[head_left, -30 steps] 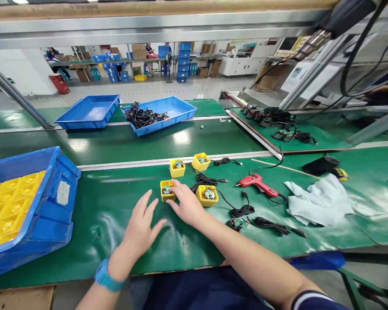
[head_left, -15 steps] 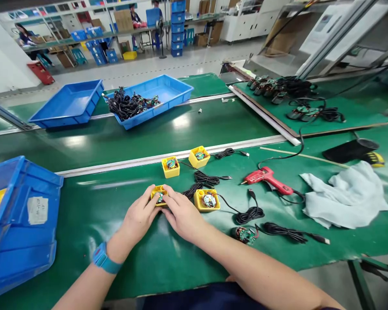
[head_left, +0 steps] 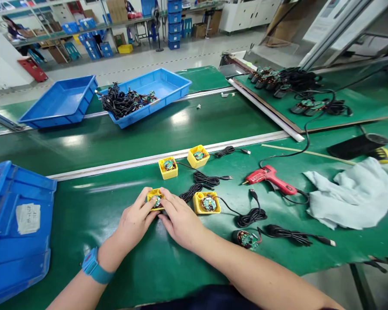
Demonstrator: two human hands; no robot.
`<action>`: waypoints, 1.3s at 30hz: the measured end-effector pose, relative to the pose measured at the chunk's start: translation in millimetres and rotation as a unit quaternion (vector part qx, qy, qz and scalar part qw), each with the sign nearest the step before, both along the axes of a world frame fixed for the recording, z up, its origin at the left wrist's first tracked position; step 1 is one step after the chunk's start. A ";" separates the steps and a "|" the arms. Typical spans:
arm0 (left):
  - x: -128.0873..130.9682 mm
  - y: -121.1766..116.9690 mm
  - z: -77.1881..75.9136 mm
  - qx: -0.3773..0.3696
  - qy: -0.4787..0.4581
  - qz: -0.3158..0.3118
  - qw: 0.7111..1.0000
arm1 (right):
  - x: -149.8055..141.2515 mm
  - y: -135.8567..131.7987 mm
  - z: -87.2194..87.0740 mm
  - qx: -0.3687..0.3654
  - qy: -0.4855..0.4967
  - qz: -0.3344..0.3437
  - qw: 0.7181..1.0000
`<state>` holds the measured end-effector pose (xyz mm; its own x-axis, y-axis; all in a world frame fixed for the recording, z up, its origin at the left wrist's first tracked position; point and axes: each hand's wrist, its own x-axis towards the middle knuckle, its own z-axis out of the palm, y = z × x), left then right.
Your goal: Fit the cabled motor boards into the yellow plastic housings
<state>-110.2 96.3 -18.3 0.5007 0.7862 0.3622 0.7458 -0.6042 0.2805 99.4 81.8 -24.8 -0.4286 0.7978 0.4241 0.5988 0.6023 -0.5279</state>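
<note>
My left hand (head_left: 134, 221) and my right hand (head_left: 181, 217) close from both sides on a small yellow plastic housing (head_left: 151, 196) on the green mat. Fingers of both hands reach over its top, onto the round green circuit board (head_left: 157, 201) inside. To the right stands another yellow housing (head_left: 198, 207) with a circuit board in it and a black USB cable (head_left: 252, 216) running out. Two more filled housings, one nearer (head_left: 168, 173) and one farther (head_left: 198, 162), stand behind. A loose motor with a circuit board (head_left: 246, 239) lies right of my right forearm.
A red glue gun (head_left: 271, 177) and a pale cloth (head_left: 352, 196) lie to the right. At the left edge stands a blue bin (head_left: 17, 254). Behind the metal rail, a blue tray (head_left: 168, 101) holds black cables and boards, beside another blue tray (head_left: 60, 101).
The whole view has shifted slightly. Both hands keep their hold on the yellow housing, with the fingers still over its board; the other things keep their places on the mat.
</note>
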 end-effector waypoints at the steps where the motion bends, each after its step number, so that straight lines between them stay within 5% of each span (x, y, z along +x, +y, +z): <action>1: 0.7 -0.6 0.1 0.005 -0.007 -0.001 1.000 | 0.2 -0.2 0.5 -0.002 0.007 0.001 1.000; 8: -1.3 -7.4 -6.2 0.089 -0.002 -0.007 0.996 | 0.8 -1.8 0.6 -0.035 0.043 0.021 0.998; 17: 2.3 -4.4 -3.4 0.088 0.007 0.001 0.996 | 4.7 -21.7 8.4 -0.054 0.058 0.007 0.997; 21: 19.2 -25.5 0.0 0.109 -0.025 0.047 0.993 | 29.6 -57.7 11.9 -0.011 0.087 0.027 0.996; 27: 43.0 -73.2 -10.3 0.132 -0.089 0.106 0.981 | 66.0 -92.1 -12.4 -0.016 0.083 -0.016 0.996; 39: 47.0 -97.9 -20.5 0.109 -0.117 0.053 0.986 | 56.8 -81.6 10.0 0.029 0.004 0.033 0.999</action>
